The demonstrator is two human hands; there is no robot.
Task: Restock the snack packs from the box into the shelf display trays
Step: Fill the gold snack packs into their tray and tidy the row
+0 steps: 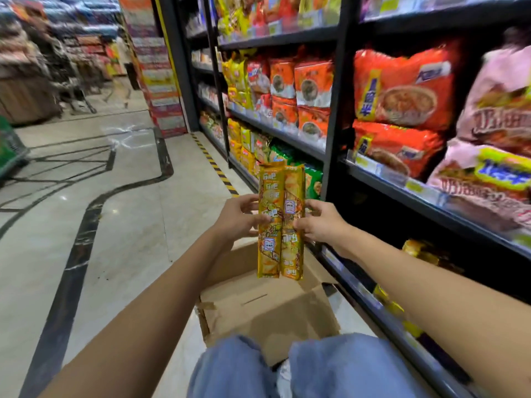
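Two long yellow-orange snack packs (281,222) stand upright side by side in the air above an open cardboard box (267,308) on the floor. My left hand (240,216) grips their left edge and my right hand (319,222) grips their right edge. The box's inside looks bare from here, with its flaps folded out. Low on the right, the dark bottom shelf (370,285) holds a few yellow packs (422,249) further back; its display trays are hard to make out.
Black shelving (333,110) full of orange, yellow and pink noodle bags runs along the right. My knees in blue jeans (301,369) are at the bottom edge. Pale tiled floor (129,211) stretches left, with a green basket (8,145) at the far left.
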